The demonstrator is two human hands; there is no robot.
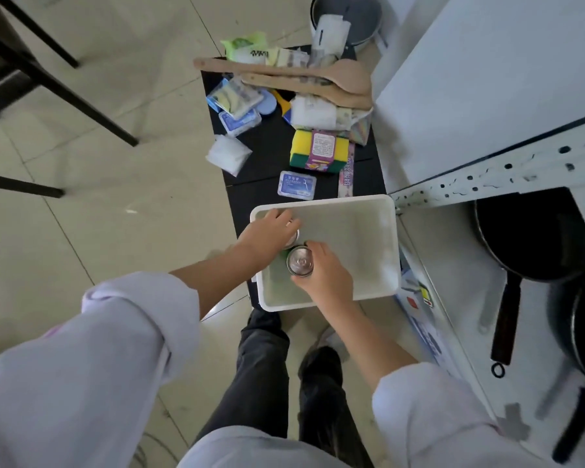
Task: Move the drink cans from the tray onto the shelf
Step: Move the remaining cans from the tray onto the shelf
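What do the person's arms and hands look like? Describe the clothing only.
Both hands, left hand and right hand, are bare: no gloves, and no rings or watch that I can see. Each arm wears a loose, pale lilac-white sleeve, pushed up and bunched into a thick cuff below the elbow, leaving the forearms uncovered.

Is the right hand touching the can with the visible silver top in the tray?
Touching. The head view shows the right hand wrapped around the can, fingers on its side, inside the white tray.
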